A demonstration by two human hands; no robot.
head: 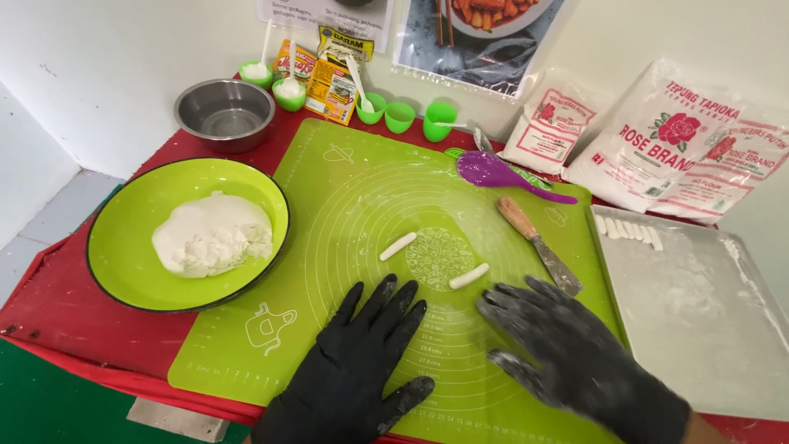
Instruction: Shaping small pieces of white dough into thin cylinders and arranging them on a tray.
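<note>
Both my hands wear black gloves dusted with flour. My left hand (362, 362) lies flat, fingers spread, on the green silicone mat (353, 189) near its front edge. My right hand (567, 353) rests palm down on the mat's right part, fingers apart. Neither holds anything. Two short white dough sticks lie just beyond my fingertips: one (398, 246) at the mat's middle, the other (469, 275) between my two hands.
A green plate (123, 263) holds a dough lump (214, 234). A steel bowl (223, 111), small green cups (400, 116) and sachets stand behind. A scraper (538, 244) and purple spoon (493, 171) lie on the mat. A floured tray (699, 312) carries cut sticks (629, 229); flour bags (657, 140) behind.
</note>
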